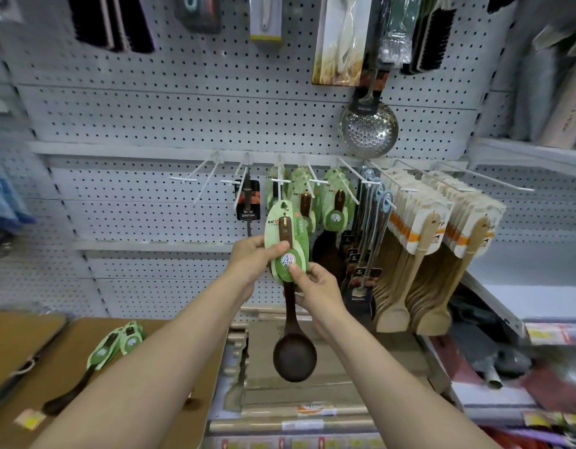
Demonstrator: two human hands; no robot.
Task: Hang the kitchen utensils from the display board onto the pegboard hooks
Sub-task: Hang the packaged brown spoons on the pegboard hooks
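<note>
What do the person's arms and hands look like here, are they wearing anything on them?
Both forearms are bare as far as the picture shows: no sleeves reach into view. The left hand and right hand wear no gloves, and no watch, ring or bracelet shows. Fingernails look short and plain.

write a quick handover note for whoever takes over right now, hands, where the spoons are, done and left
Left hand: grips the green card of a dark wooden spoon, thumb on its handle.
Right hand: pinches the card's lower edge, fingers behind the handle.
The spoon hangs bowl down, its card top just under a white hook; not yet on it.
Done: green-carded spoons already hang on the nearby hooks.
Left: hang this one, then the carded spoons lying on the brown board at lower left. Empty hooks stand to the left.
</note>
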